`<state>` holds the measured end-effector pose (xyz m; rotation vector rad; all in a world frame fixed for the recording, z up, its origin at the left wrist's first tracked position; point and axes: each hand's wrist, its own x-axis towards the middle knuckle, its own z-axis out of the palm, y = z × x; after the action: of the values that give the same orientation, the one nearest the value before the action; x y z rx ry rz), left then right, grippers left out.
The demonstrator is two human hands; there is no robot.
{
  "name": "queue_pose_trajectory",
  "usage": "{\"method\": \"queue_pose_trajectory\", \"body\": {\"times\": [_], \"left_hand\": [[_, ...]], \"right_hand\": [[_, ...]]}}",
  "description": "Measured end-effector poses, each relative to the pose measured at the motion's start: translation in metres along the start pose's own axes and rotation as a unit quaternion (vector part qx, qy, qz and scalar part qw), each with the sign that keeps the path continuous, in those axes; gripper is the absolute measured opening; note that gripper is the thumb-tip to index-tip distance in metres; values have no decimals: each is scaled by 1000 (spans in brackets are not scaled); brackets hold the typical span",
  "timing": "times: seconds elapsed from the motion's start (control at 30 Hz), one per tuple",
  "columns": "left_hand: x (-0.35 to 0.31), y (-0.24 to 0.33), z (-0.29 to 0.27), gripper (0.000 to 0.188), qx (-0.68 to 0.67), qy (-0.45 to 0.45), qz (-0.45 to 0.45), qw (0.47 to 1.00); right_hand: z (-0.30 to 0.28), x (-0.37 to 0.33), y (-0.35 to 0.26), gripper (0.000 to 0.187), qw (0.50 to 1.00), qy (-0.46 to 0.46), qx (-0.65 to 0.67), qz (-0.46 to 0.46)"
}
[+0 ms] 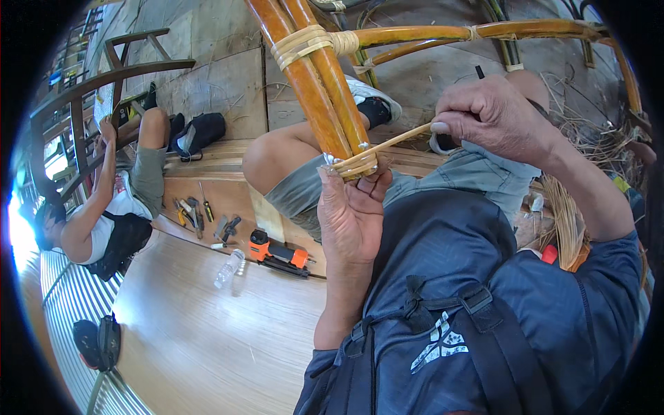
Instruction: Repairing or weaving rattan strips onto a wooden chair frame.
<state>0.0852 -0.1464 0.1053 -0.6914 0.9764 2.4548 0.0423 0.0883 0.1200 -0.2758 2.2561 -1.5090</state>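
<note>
Likely step: binding pole ends [335, 135] | right hand [487, 114], their 2 o'clock: pinching strip [404, 139] | left hand [353, 214], 6 o'clock: touching ends, closure unclear | next: likely needs even tension

You can read no words or numbers here: the plainest mark is the white emblem [437, 351] on the front of your dark blue shirt [449, 228], an angular graphic flecked with dark patches, lying between the black straps [512, 360] and seen at a slant; on the orange-and-black power tool [280, 254] off to your left, any markings are too small for you to make out, and the same goes for the clear plastic bottle [229, 270] beside it and the hand tools [207, 211] lying nearby
</note>
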Motion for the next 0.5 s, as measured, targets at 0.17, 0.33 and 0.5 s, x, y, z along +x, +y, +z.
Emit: {"method": "queue_pose_trajectory", "body": {"times": [0.17, 0.33, 0.5], "left_hand": [[1, 1, 4, 47, -40, -28, -12, 999], [-1, 1, -9, 46, 39, -12, 8, 999], [1, -4, -5, 50, 46, 8, 29, 998]], "right_hand": [[0, -2, 13, 24, 998, -39, 2, 39], [12, 1, 23, 26, 997, -31, 62, 23], [25, 15, 49, 29, 999, -27, 21, -12]]}}
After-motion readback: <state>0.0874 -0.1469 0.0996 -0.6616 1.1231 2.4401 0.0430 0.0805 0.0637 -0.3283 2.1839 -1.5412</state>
